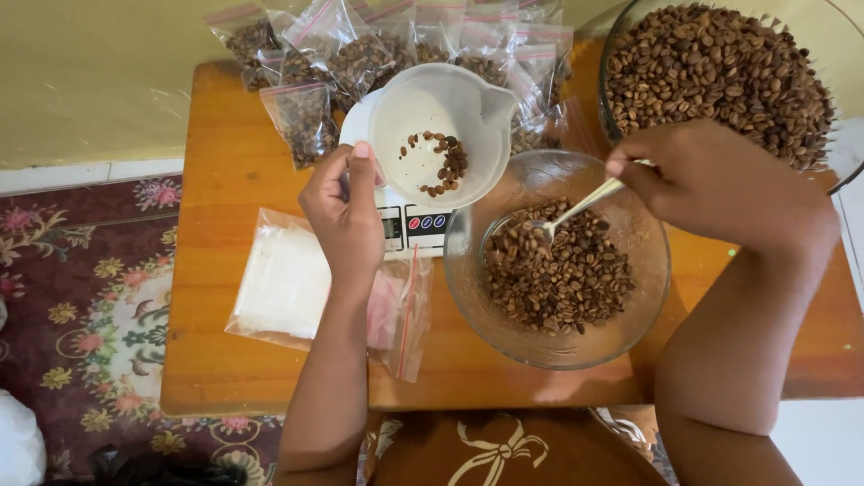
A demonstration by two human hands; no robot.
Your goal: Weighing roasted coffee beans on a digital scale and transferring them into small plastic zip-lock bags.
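Your left hand [346,211] is gripping the rim of the light white plastic cup [441,135] sitting on the scale [409,225]; your right hand [711,184] is pinching a thin spoon [576,209] over the fragile glass bowl [643,270] of loose, rolling coffee beans [558,274]

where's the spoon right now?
In the head view, right of centre: the right hand holds the spoon, its bowl dipped into the coffee beans in the glass bowl, beside the white cup on the scale.
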